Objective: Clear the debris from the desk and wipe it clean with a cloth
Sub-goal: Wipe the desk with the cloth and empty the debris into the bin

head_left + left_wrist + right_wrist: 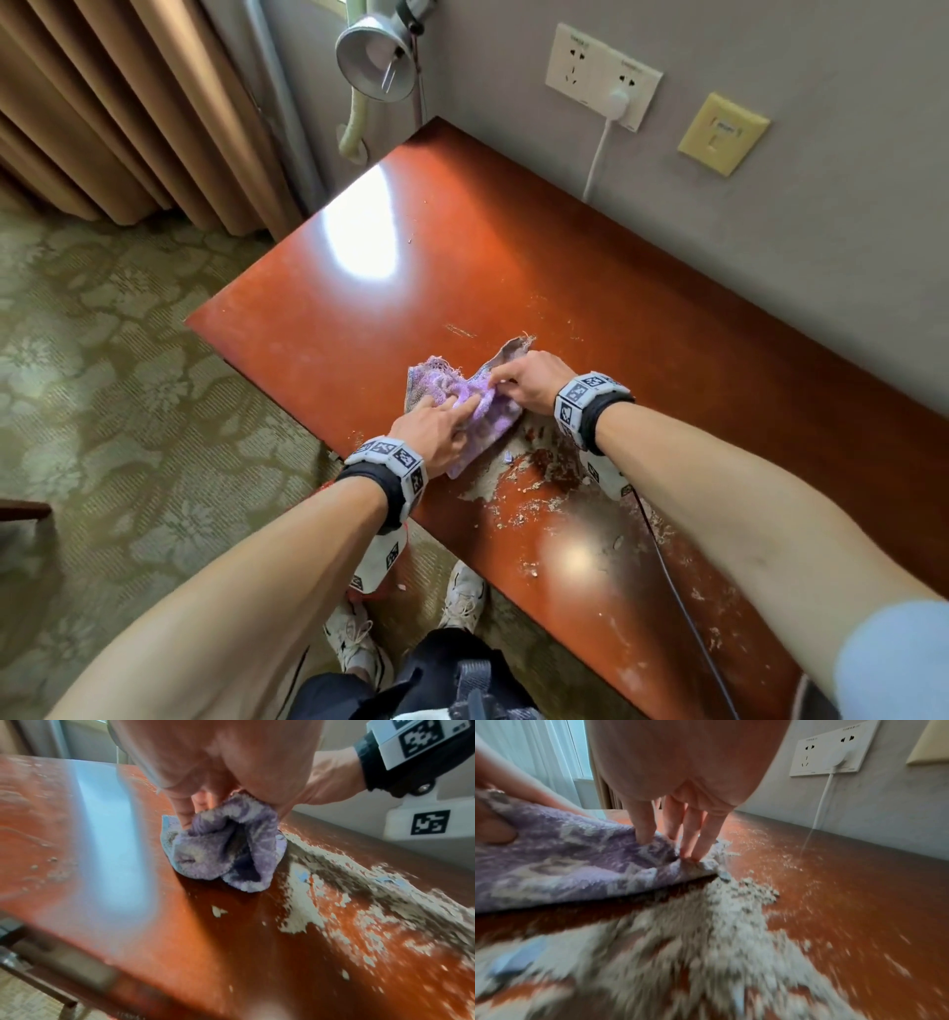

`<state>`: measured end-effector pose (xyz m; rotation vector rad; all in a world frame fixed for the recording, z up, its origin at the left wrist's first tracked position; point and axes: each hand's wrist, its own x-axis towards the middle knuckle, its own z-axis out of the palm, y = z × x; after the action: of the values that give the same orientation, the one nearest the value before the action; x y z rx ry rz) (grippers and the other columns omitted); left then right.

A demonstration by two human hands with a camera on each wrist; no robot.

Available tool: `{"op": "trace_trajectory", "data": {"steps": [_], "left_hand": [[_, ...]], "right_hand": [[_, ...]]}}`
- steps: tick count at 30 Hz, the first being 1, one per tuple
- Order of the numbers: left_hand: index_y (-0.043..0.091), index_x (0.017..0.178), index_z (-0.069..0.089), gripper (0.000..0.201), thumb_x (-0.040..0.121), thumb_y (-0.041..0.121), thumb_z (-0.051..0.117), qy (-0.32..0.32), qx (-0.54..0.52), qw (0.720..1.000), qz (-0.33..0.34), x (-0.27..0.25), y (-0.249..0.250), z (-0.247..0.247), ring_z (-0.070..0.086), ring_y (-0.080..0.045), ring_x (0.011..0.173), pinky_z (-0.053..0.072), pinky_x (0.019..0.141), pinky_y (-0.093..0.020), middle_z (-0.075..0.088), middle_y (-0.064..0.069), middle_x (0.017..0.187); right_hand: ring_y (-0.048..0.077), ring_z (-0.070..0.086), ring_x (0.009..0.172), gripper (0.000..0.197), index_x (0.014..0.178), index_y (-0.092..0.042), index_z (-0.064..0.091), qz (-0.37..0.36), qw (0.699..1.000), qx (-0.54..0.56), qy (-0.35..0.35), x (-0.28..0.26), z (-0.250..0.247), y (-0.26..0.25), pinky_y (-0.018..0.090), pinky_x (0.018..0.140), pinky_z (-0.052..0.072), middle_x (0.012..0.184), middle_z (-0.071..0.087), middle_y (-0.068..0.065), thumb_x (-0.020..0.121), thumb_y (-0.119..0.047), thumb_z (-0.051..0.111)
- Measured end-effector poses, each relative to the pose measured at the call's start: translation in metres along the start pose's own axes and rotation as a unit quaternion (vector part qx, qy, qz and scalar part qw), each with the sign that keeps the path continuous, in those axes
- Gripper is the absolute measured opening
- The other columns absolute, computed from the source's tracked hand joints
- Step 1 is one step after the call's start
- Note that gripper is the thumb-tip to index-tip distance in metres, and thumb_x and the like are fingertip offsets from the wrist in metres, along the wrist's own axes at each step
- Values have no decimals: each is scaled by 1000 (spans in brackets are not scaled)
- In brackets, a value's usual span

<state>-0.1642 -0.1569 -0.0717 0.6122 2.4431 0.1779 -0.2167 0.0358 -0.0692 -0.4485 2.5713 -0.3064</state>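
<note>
A crumpled purple cloth [462,401] [226,845] [559,862] lies on the glossy red-brown desk [359,318], near its front edge. My left hand [452,411] [195,815] grips the cloth's near-left part, with the fabric bunched under its fingers. Opposite it, my right hand [506,383] [670,843] pinches the cloth's right edge between thumb and fingers. Pale crumbly debris [539,467] [303,912] [706,933] is heaped just right of the cloth and under my right wrist. Thinner crumbs trail along the desk toward me.
A metal lamp [377,56] stands past the desk's far corner. A wall socket [601,74] feeds a white cable [598,154] down behind the desk. A black cable [667,560] crosses the near right desk. Curtain [128,103] and patterned carpet [128,385] lie left.
</note>
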Motion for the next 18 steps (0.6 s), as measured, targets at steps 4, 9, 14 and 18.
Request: {"op": "trace_trajectory", "data": {"steps": [4,9,14,18], "left_hand": [[41,151,19,59,100,24,42,38,-73,996,-41,9,-11,-21,51,-31,101,50,80,-38,47,-9,104],[44,150,20,63,98,20,46,79,-108,990,-50,24,-28,-49,49,-30,100,48,80,-39,40,-6,95],[46,148,26,59,97,25,47,154,-139,976,-72,38,-47,-65,51,-28,99,47,78,-36,42,-5,96],[42,148,30,57,97,22,47,172,-138,971,-90,47,-58,-69,50,-27,109,47,81,-34,46,-6,106]], "right_hand": [[20,63,87,19,106,-32,71,3,999,20,38,17,-26,-5,31,81,53,105,71,-1,99,-36,54],[22,63,89,17,105,-34,71,0,996,56,70,40,-53,-7,32,82,52,98,70,-4,97,-36,56],[22,65,91,20,111,-36,70,2,989,84,118,65,-72,-8,31,81,52,102,73,-3,97,-36,56],[21,61,113,28,123,-37,66,4,986,117,116,83,-69,-6,36,99,47,125,67,-6,96,-37,57]]}}
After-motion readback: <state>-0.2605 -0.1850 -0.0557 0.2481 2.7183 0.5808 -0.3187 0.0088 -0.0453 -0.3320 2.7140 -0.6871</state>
